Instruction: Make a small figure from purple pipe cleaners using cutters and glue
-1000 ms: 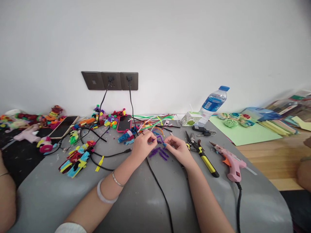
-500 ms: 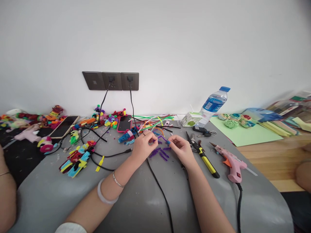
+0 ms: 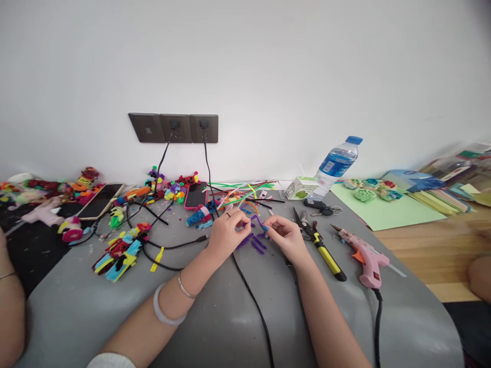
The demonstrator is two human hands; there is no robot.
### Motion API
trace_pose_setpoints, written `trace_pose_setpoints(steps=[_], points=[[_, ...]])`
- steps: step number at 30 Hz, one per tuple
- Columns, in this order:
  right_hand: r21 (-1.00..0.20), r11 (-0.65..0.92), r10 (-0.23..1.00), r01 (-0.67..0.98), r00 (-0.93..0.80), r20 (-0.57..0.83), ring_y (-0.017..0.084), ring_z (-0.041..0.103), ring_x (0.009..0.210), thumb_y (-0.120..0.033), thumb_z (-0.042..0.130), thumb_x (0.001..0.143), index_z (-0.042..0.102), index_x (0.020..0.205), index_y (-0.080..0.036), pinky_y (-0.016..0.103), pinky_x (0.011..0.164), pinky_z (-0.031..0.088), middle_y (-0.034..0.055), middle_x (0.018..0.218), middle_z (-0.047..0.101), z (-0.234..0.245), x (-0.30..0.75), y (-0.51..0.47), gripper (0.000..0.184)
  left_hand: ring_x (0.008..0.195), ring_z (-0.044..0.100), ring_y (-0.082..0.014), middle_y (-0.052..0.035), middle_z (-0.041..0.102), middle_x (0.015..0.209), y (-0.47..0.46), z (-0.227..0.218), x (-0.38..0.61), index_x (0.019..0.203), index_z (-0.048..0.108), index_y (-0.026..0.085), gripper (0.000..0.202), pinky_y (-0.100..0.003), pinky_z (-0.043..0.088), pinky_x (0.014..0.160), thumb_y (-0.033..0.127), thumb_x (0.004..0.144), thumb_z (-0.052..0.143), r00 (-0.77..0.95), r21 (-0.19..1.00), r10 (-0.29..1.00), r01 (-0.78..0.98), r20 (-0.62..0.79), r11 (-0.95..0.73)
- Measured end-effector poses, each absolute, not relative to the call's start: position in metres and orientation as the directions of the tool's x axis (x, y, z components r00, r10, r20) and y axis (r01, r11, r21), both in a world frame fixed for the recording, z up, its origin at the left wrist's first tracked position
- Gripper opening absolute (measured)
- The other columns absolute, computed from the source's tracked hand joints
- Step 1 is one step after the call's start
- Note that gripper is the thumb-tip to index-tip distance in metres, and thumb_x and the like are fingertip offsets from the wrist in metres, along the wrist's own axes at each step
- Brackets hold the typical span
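Note:
Between my two hands is a purple pipe cleaner (image 3: 256,218), bent into an arch above the table. My left hand (image 3: 229,230) pinches one end of it between thumb and forefinger. The other end is pinched by my right hand (image 3: 284,236), near a blue-painted thumbnail. Several short purple pipe cleaner pieces (image 3: 258,245) lie on the grey table (image 3: 215,317) just below my fingers. Behind my hands is a loose pile of coloured pipe cleaners (image 3: 240,193). To the right of my right hand lie yellow-and-black pliers (image 3: 326,255).
A pink glue gun (image 3: 370,258) with a black cord lies at the right. Farther back stand a water bottle (image 3: 333,166) and a small carton (image 3: 302,188). Phones, black cables (image 3: 249,291) and pipe cleaner figures (image 3: 120,250) spread over the left. Another person's arm (image 3: 11,301) shows at the left edge.
The purple pipe cleaner's arch has become more rounded and its sides steeper between my fingers. Both hands stay in nearly the same place.

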State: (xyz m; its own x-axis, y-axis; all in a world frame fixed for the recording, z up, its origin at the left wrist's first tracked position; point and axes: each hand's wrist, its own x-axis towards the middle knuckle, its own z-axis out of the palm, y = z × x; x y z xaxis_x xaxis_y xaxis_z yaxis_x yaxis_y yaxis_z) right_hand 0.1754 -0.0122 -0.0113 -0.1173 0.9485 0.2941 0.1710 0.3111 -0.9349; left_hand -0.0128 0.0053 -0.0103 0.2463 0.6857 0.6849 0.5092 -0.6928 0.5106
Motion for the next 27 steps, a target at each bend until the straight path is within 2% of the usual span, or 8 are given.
trace_pose_setpoints(steps=[7, 13, 19, 24, 27], points=[[-0.923, 0.345, 0.934, 0.169, -0.155, 0.321, 0.016, 0.058, 0.061, -0.047, 0.068, 0.081, 0.065, 0.076, -0.021, 0.03, 0.058, 0.049, 0.002, 0.068, 0.063, -0.0131, 0.1739, -0.0109, 0.027, 0.064, 0.055, -0.0117, 0.0038, 0.055, 0.067, 0.005, -0.0112, -0.0117, 0.074, 0.051, 0.021, 0.015, -0.025, 0.049, 0.072, 0.009, 0.082, 0.054, 0.243, 0.505, 0.678, 0.506, 0.694, -0.699], [-0.924, 0.354, 0.929, 0.148, -0.174, 0.328, 0.016, 0.059, 0.062, -0.043, 0.068, 0.082, 0.067, 0.077, -0.02, 0.03, 0.059, 0.05, 0.0025, 0.071, 0.065, -0.0163, 0.1745, -0.0102, 0.023, 0.067, 0.056, -0.0121, 0.0028, 0.056, 0.068, 0.002, -0.0076, -0.0103, 0.072, 0.05, 0.021, 0.016, -0.025, 0.048, 0.076, 0.009, 0.083, 0.053, 0.257, 0.501, 0.669, 0.493, 0.697, -0.712], [-0.928, 0.345, 0.93, 0.137, -0.182, 0.319, 0.016, 0.058, 0.062, -0.044, 0.068, 0.083, 0.066, 0.078, -0.02, 0.029, 0.059, 0.048, 0.0022, 0.07, 0.064, -0.0152, 0.1744, -0.0105, 0.025, 0.067, 0.056, -0.0121, 0.0022, 0.057, 0.069, 0.0028, -0.0077, -0.01, 0.073, 0.052, 0.02, 0.015, -0.024, 0.047, 0.071, 0.009, 0.083, 0.053, 0.258, 0.519, 0.677, 0.476, 0.689, -0.71], [-0.942, 0.292, 0.954, 0.166, -0.115, 0.276, 0.014, 0.054, 0.059, -0.047, 0.066, 0.084, 0.063, 0.08, -0.019, 0.027, 0.058, 0.045, 0.0001, 0.065, 0.059, -0.0151, 0.1749, -0.0088, 0.028, 0.068, 0.057, -0.012, 0.0005, 0.061, 0.075, 0.0024, -0.0058, -0.011, 0.082, 0.058, 0.019, 0.006, -0.023, 0.047, 0.067, 0.013, 0.084, 0.057, 0.249, 0.605, 0.736, 0.438, 0.629, -0.665], [-0.951, 0.272, 0.962, 0.143, -0.028, 0.271, 0.013, 0.051, 0.059, -0.048, 0.066, 0.083, 0.063, 0.082, -0.02, 0.026, 0.056, 0.042, -0.0001, 0.067, 0.058, -0.0164, 0.1755, -0.0072, 0.028, 0.069, 0.06, -0.013, -0.0016, 0.065, 0.08, 0.0031, -0.004, -0.0114, 0.088, 0.062, 0.018, 0.006, -0.023, 0.047, 0.064, 0.021, 0.086, 0.057, 0.25, 0.725, 0.812, 0.364, 0.528, -0.584]])
